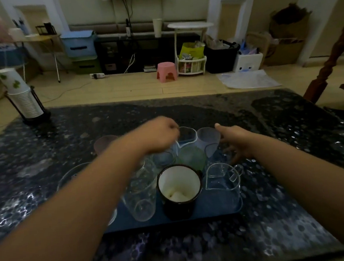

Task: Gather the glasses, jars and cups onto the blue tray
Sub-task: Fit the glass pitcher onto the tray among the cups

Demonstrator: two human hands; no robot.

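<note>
Dim speckled tabletop (270,121); blue tray (175,221) at frame centre already crowded. Our left hand (161,134) pinched a clear cup (185,136); right hand (237,143) spread. Purple cup (103,143) seemingly still outside.

The table (270,121) under both hands looks like polished dark stone, speckled and glossy, with light glinting off it. The blue tray (215,207) below the fingers looks like smooth matt plastic. Nearest the wrists, the dark mug (179,192) has a shiny enamel look, white and smooth inside. Beside it, the clear pitcher (223,180) and the tall glass (140,195) are transparent and glossy. Just below the fingertips, the green cup (192,157) looks frosted and dull. Far left of the fingers, stacked paper cups (21,95) look matt.
</note>
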